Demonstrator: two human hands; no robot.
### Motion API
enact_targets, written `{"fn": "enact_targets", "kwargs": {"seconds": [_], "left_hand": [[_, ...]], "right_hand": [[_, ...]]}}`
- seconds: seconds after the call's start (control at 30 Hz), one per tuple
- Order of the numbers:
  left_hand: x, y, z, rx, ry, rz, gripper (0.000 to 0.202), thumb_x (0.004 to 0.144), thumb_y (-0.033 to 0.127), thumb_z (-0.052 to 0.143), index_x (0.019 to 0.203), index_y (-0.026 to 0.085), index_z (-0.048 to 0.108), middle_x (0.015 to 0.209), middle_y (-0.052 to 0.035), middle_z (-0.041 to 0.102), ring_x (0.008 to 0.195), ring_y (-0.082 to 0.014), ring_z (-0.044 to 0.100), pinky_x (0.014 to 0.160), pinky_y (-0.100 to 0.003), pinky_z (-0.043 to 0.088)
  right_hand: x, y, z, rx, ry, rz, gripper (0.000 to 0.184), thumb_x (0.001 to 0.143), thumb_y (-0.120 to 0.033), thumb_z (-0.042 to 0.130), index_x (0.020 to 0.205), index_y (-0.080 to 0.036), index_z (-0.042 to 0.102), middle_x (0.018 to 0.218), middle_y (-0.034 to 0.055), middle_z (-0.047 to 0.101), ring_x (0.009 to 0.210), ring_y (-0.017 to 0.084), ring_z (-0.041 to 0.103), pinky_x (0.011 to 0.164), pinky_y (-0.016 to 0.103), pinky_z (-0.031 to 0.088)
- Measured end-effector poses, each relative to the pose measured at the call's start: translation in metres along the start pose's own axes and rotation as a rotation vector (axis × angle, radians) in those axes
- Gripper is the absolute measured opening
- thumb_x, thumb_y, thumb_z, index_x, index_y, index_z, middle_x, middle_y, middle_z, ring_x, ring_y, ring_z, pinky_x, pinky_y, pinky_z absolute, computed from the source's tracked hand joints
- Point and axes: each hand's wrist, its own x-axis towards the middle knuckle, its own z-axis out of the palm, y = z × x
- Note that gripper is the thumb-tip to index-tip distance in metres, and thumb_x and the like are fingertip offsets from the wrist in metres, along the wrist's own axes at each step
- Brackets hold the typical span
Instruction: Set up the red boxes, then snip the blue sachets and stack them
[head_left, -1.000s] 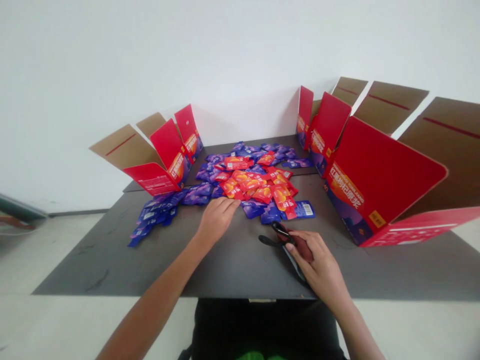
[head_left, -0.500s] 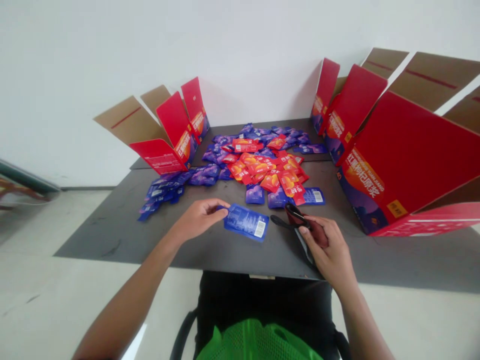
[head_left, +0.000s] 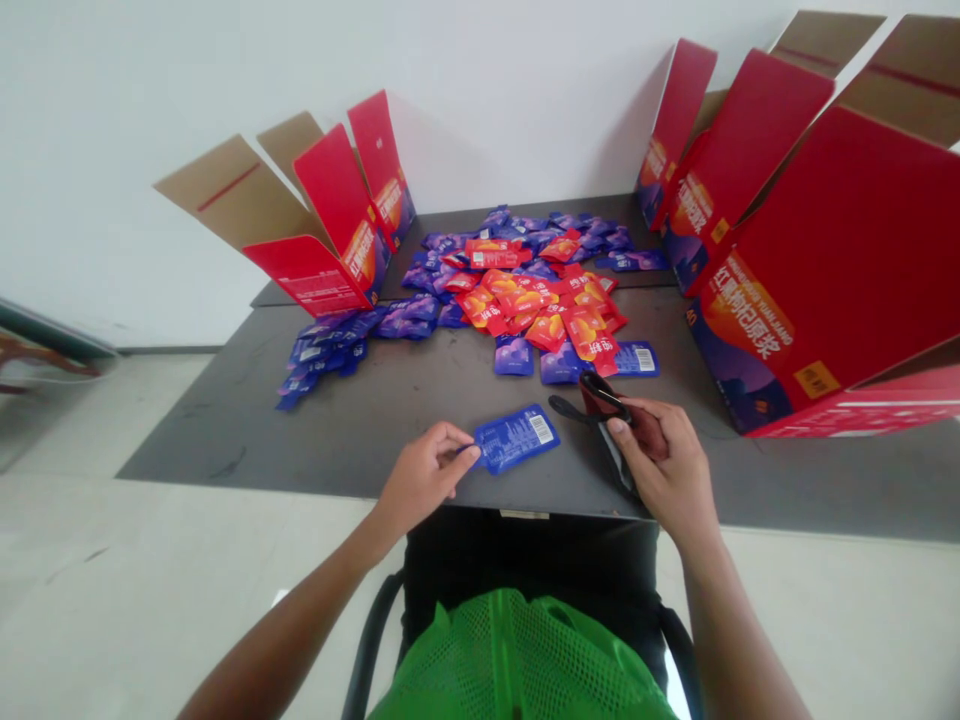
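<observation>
My left hand (head_left: 431, 470) pinches one end of a blue sachet (head_left: 517, 438), whose printed back with a white barcode faces up just over the table's front part. To the right, my right hand (head_left: 671, 460) is closed around a small dark brown and black pouch (head_left: 600, 398) with a black strap. The pouch's mouth gapes a little, and its inside is hidden. Beyond both hands lies a pile of red sachets (head_left: 525, 295), mixed with purple-blue sachets (head_left: 416, 315). More blue sachets (head_left: 319, 355) overlap in a row at the left.
Red cartons (head_left: 330, 260) with raised flaps stand at the left back of the grey table (head_left: 270, 430). Larger red cartons (head_left: 817, 270) take up the right side. A white wall (head_left: 510, 100) rises behind. The table's front edge runs close to my lap.
My left hand has moved right and nearer to me with the blue sachet, which now tilts up toward its barcode end. My right hand keeps its hold on the pouch. The view has shifted.
</observation>
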Motion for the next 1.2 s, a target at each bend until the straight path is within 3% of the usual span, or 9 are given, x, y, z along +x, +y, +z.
{"fn": "enact_targets", "kwargs": {"seconds": [0.1, 0.2, 0.3, 0.47, 0.63, 0.8, 0.97, 1.1, 1.2], "left_hand": [[-0.011, 0.002, 0.003, 0.356, 0.036, 0.15, 0.025, 0.101, 0.047, 0.061, 0.109, 0.024, 0.067, 0.091, -0.0023, 0.075, 0.075, -0.0186, 0.072, 0.07, -0.032, 0.058], [-0.02, 0.0, 0.007, 0.592, 0.104, 0.359, 0.039, 0.1, 0.051, 0.063, 0.127, 0.023, 0.065, 0.121, -0.0118, 0.069, 0.096, -0.0248, 0.071, 0.087, -0.044, 0.06], [-0.029, -0.009, 0.013, 0.692, 0.177, 0.573, 0.051, 0.097, 0.048, 0.068, 0.141, 0.022, 0.06, 0.14, -0.0185, 0.056, 0.115, -0.0314, 0.064, 0.096, -0.051, 0.057], [-0.041, -0.026, 0.019, 0.694, 0.181, 0.785, 0.037, 0.101, 0.031, 0.067, 0.134, 0.016, 0.063, 0.13, -0.015, 0.067, 0.118, -0.0289, 0.064, 0.099, -0.047, 0.057], [-0.05, -0.03, 0.023, 0.657, 0.178, 0.806, 0.032, 0.103, 0.02, 0.063, 0.135, 0.015, 0.064, 0.133, -0.0133, 0.07, 0.124, -0.0271, 0.064, 0.103, -0.045, 0.055], [-0.056, -0.027, 0.026, 0.635, 0.133, 0.824, 0.029, 0.107, 0.017, 0.052, 0.132, 0.015, 0.067, 0.133, -0.0108, 0.072, 0.124, -0.0259, 0.064, 0.104, -0.043, 0.053], [-0.054, -0.023, 0.025, 0.601, 0.138, 0.822, 0.028, 0.108, 0.017, 0.05, 0.127, 0.015, 0.07, 0.132, -0.0075, 0.073, 0.123, -0.0232, 0.066, 0.101, -0.04, 0.053], [-0.053, -0.023, 0.024, 0.59, 0.157, 0.848, 0.029, 0.109, 0.018, 0.047, 0.128, 0.016, 0.069, 0.135, -0.0075, 0.072, 0.124, -0.0224, 0.066, 0.097, -0.039, 0.054], [-0.053, -0.022, 0.025, 0.578, 0.175, 0.858, 0.029, 0.109, 0.018, 0.046, 0.128, 0.015, 0.069, 0.134, -0.0078, 0.073, 0.124, -0.0224, 0.066, 0.096, -0.039, 0.054]], "right_hand": [[0.0, -0.001, 0.001, -0.011, 0.006, 0.006, 0.034, 0.097, -0.049, 0.066, 0.12, -0.024, 0.068, 0.113, 0.0082, 0.069, 0.106, 0.025, 0.066, 0.096, 0.041, 0.052], [-0.001, -0.001, 0.001, -0.006, 0.011, -0.018, 0.033, 0.097, -0.047, 0.068, 0.12, -0.024, 0.069, 0.113, 0.0078, 0.07, 0.106, 0.025, 0.066, 0.096, 0.041, 0.053], [0.0, 0.0, 0.001, -0.013, 0.002, -0.04, 0.031, 0.097, -0.045, 0.068, 0.121, -0.025, 0.069, 0.114, 0.0074, 0.07, 0.107, 0.025, 0.066, 0.095, 0.04, 0.052], [0.009, -0.004, 0.005, -0.045, -0.012, -0.075, 0.029, 0.097, -0.043, 0.068, 0.121, -0.025, 0.069, 0.114, 0.007, 0.071, 0.108, 0.025, 0.066, 0.097, 0.042, 0.053], [0.018, -0.047, 0.022, -0.015, 0.031, -0.17, 0.027, 0.099, -0.038, 0.067, 0.123, -0.025, 0.066, 0.118, 0.0087, 0.069, 0.113, 0.026, 0.065, 0.1, 0.045, 0.054], [-0.001, -0.089, 0.064, 0.031, -0.287, -0.379, 0.032, 0.101, -0.033, 0.065, 0.131, -0.025, 0.062, 0.132, 0.0096, 0.066, 0.12, 0.025, 0.063, 0.103, 0.044, 0.054], [0.001, -0.069, 0.089, -0.119, -0.415, -0.476, 0.029, 0.1, -0.026, 0.066, 0.129, -0.023, 0.064, 0.13, 0.0098, 0.068, 0.117, 0.027, 0.064, 0.1, 0.045, 0.056], [0.033, -0.05, 0.077, -0.234, -0.354, -0.434, 0.03, 0.098, -0.03, 0.069, 0.127, -0.022, 0.065, 0.126, 0.011, 0.069, 0.111, 0.029, 0.065, 0.096, 0.048, 0.057], [0.04, -0.058, 0.069, -0.215, -0.277, -0.436, 0.031, 0.099, -0.029, 0.067, 0.129, -0.023, 0.063, 0.128, 0.0109, 0.067, 0.116, 0.029, 0.064, 0.1, 0.048, 0.056]]}}
